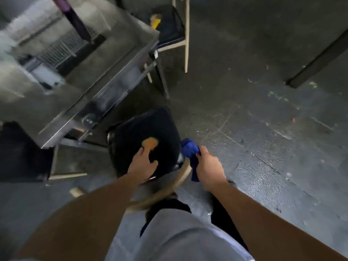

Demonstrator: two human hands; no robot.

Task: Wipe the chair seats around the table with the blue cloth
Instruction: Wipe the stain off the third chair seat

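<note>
A black chair seat with a torn spot showing orange foam stands just in front of me, half under the table. My left hand hovers over the near part of that seat with fingers spread and relaxed, holding nothing. My right hand grips the bunched blue cloth at the seat's right edge, with a tail of cloth hanging down beside the curved wooden backrest. A second black seat on a pale wooden frame stands at the table's far corner.
The glossy grey table fills the upper left, and its metal legs stand between the two chairs. A dark block sits at the left. A dark beam crosses the upper right. Scuffed grey floor spreads to the right.
</note>
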